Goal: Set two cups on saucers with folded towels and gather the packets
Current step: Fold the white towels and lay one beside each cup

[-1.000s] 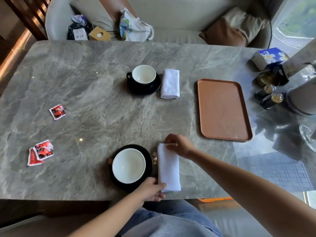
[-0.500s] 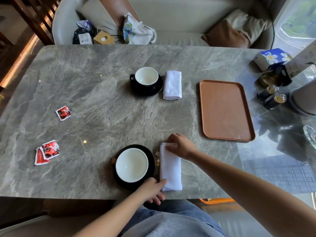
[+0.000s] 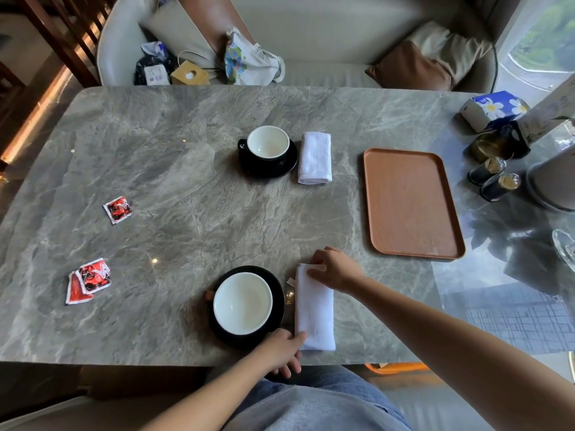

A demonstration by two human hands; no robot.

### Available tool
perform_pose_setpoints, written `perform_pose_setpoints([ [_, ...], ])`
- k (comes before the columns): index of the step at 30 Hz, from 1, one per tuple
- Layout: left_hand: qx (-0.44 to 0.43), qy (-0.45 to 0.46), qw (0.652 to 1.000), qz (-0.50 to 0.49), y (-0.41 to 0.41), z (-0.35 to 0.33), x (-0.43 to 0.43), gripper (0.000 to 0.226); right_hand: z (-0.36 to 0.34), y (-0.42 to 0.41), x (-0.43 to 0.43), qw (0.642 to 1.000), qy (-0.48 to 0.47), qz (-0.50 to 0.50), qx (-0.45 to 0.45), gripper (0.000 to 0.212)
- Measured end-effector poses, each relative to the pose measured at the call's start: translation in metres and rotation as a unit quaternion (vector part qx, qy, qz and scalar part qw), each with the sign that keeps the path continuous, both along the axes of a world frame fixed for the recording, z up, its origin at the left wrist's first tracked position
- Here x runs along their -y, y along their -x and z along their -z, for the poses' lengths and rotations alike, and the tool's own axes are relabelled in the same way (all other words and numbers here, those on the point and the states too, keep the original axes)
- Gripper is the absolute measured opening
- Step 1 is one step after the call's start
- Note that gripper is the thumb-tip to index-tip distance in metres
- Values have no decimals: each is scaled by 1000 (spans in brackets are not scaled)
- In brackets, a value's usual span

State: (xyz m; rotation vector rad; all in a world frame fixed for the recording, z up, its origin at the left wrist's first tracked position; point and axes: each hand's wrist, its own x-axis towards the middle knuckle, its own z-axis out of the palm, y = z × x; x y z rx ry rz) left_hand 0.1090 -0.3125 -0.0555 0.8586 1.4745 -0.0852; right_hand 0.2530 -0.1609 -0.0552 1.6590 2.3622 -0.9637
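Note:
A white-lined cup (image 3: 242, 302) sits on a black saucer (image 3: 278, 286) near the table's front edge. Right beside it lies a folded white towel (image 3: 315, 309). My right hand (image 3: 334, 269) pinches the towel's far end, and my left hand (image 3: 281, 348) holds its near corner. A second cup (image 3: 268, 143) on a black saucer (image 3: 287, 168) stands further back, with another folded towel (image 3: 315, 157) to its right. One red packet (image 3: 117, 209) lies alone at the left, and two overlapping red packets (image 3: 88, 279) lie nearer the front left.
A brown tray (image 3: 410, 203) lies at the right. Beyond it stand two small dark jars (image 3: 494, 178), a blue tissue box (image 3: 493, 108), a metal tin (image 3: 491, 147) and a glass object (image 3: 564, 248). A sofa with bags and cushions (image 3: 410, 68) lines the far side.
Both hands stay on the near towel with only small shifts; the towel lies slightly straighter beside the saucer. The camera has moved a little.

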Motion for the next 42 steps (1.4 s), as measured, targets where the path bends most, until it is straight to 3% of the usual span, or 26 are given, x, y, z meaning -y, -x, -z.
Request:
perform_pose_setpoints([
  [22, 13, -31, 999, -19, 3, 11, 4, 41, -1, 1, 6, 1000, -9, 6, 4, 29],
  [31, 9, 2, 1000, 18, 6, -1, -1, 48, -7, 9, 13, 999, -26, 21, -1, 28],
  [36, 25, 52, 992, 110, 25, -23, -10, 63, -15, 15, 14, 998, -50, 22, -26, 34],
  [39, 70, 40, 983, 168, 36, -48, -12, 65, -21, 22, 14, 997, -73, 14, -35, 42],
  [42, 158, -28, 973, 163, 52, -81, -21, 45, -27, 32, 12, 996, -87, -6, -30, 54],
])
